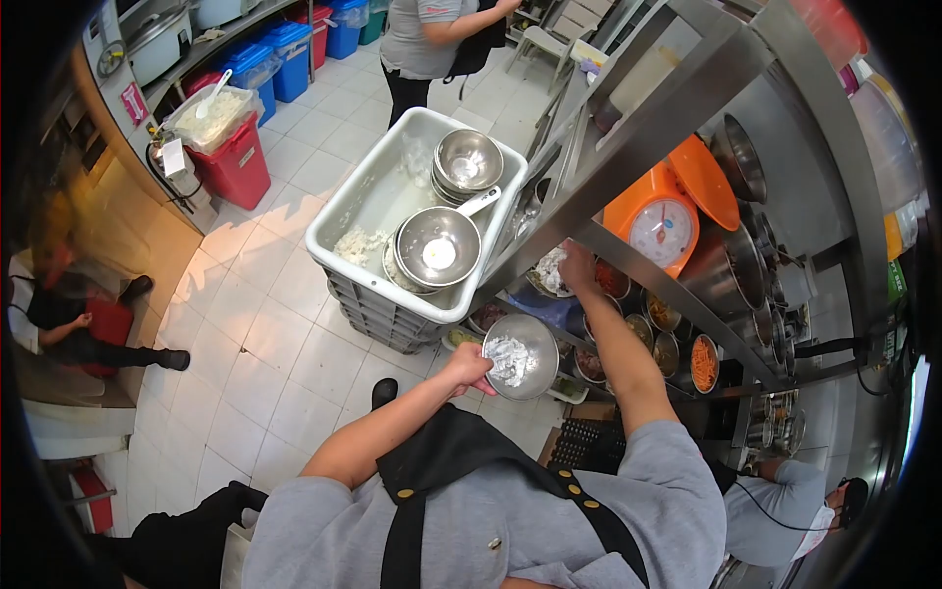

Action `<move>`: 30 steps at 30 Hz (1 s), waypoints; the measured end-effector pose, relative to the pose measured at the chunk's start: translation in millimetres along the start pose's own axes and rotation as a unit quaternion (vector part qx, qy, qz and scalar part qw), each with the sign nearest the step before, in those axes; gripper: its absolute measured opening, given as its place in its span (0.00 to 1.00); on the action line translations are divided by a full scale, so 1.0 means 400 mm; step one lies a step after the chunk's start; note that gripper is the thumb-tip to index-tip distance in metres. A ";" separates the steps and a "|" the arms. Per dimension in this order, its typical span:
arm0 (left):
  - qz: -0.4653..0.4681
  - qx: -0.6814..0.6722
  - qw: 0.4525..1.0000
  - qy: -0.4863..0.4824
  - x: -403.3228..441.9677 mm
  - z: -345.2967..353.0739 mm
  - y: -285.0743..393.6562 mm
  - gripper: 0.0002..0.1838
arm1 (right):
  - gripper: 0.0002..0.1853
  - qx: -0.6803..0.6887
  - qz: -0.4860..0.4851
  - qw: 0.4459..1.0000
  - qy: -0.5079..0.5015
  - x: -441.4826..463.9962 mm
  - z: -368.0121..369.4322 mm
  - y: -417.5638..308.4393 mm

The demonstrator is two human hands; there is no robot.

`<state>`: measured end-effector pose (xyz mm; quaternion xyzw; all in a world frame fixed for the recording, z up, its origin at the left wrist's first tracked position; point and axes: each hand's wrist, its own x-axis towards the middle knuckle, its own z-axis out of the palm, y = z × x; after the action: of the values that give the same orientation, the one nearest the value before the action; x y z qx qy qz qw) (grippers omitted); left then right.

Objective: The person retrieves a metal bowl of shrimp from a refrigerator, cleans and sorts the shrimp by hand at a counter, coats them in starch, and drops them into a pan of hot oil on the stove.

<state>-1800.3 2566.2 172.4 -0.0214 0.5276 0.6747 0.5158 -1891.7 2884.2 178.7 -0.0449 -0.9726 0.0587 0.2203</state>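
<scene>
My left hand (469, 370) grips the rim of a round metal bowl (538, 336) held over the floor in front of me. A heap of white, flaky-looking stuff lies inside the bowl. On the right, my right hand (579, 267) reaches under the rack's bar into another metal bowl (535, 285) holding similar white stuff (551, 270). Its fingers are partly hidden there, so I cannot make out what they hold. Several metal bowls of chopped ingredients stand around that hand, one with orange shreds (704, 365).
A white tub (324, 231) ahead holds stacked metal bowls (467, 162), a handled metal bowl (438, 247) and white crumbs. An orange scale (659, 232) sits on the metal rack (677, 98). Other people stand ahead and at right; one sits at left. Lidded bins (287, 61) line the back left.
</scene>
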 end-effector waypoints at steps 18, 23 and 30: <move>0.005 0.019 1.000 -0.002 0.004 -0.004 0.010 0.10 | 0.12 -0.048 -0.097 0.978 -0.176 0.041 0.017 0.029; 0.006 0.024 1.000 -0.002 0.009 -0.003 0.005 0.11 | 0.18 -0.002 0.097 0.967 -0.236 0.045 0.063 0.075; 0.005 0.019 1.000 -0.010 0.003 0.010 0.023 0.11 | 0.21 0.011 0.093 0.961 -0.261 0.097 -0.136 -0.040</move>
<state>-1805.2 2570.6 179.9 -0.0024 0.5357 0.6669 0.5180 -1904.2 2878.1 245.9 -0.1156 -0.9873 0.0987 -0.0469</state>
